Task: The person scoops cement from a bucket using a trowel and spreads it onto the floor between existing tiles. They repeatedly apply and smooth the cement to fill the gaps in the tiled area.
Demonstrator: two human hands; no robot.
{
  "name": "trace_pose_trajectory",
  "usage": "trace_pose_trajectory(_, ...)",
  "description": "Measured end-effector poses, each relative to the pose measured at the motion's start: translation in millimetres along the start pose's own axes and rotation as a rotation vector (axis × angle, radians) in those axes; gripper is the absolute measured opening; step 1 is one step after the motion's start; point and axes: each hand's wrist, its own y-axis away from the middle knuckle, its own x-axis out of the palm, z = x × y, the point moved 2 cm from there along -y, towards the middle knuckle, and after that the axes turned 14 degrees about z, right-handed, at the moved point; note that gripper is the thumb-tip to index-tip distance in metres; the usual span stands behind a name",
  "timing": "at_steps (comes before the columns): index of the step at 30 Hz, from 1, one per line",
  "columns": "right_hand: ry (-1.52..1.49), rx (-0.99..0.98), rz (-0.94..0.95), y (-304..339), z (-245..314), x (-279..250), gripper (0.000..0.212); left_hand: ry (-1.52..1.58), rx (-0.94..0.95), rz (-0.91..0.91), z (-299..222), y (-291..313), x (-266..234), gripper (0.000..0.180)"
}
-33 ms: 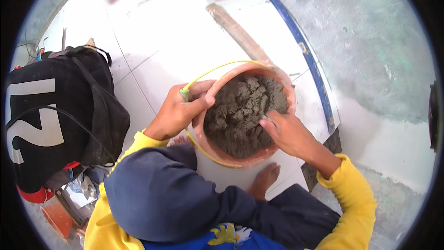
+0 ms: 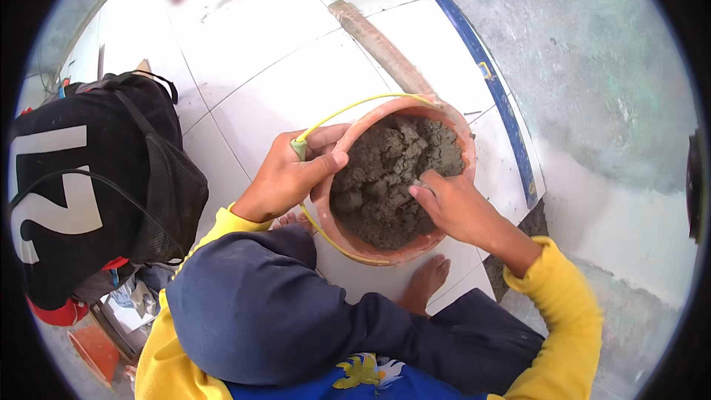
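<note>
An orange-brown bucket (image 2: 348,241) with a yellow wire handle (image 2: 348,109) is partly filled with crumbly grey wet mortar (image 2: 385,178). My left hand (image 2: 300,167) is closed on the bucket's left rim, thumb inside and fingers outside. Against that hand rests the handle's pale green grip (image 2: 298,148). Over the right side of the mortar, my right hand (image 2: 459,207) is closed in a fist. A small greyish bit shows by its thumb; what it holds is mostly hidden by the hand and the mortar.
On the white tiled floor, a long dusty wooden strip (image 2: 381,44) stretches behind the bucket. A blue spirit level (image 2: 474,67) lies along the grey wall on the right. To the left sits a black backpack (image 2: 111,178), with an orange container (image 2: 96,352) below it. My bare foot (image 2: 427,285) is near the bucket.
My right fist has shifted slightly left and up within the bucket, and the mortar near it has changed shape a little. The bucket has moved very slightly. My left hand keeps its grip.
</note>
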Motion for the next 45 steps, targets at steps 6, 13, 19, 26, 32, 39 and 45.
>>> trace_pose_trajectory(6,-0.13,-0.02,-0.006,1.5,0.2,14.4,0.03,0.043,0.034,-0.053,-1.0,-6.1,-3.1,0.039)
trace_pose_trajectory(13,-0.194,-0.084,-0.08,20.6,-5.8,1.6,0.032,0.1,0.068,-0.185,20.3,-11.2,-32.1,0.039)
trace_pose_trajectory(19,-0.23,-0.106,-0.072,27.1,-4.1,-10.4,0.031,0.169,0.065,-0.277,32.0,-4.4,-44.3,0.039)
trace_pose_trajectory(26,-0.3,-0.093,-0.049,69.5,-31.2,-19.9,0.028,0.097,0.067,-0.315,37.8,-6.4,-49.9,0.042)
trace_pose_trajectory(32,-0.526,0.166,-0.113,181.4,-89.9,-0.7,0.029,0.22,0.093,-0.151,64.3,-7.5,-63.1,0.048)
trace_pose_trajectory(39,-0.853,0.627,-0.405,308.0,-227.0,81.4,0.032,0.291,0.109,-0.169,66.9,0.9,-70.9,0.051)
trace_pose_trajectory(45,-0.141,0.771,-0.768,350.3,-401.9,116.6,0.035,0.255,0.063,-0.138,50.9,-2.8,-30.9,0.054)
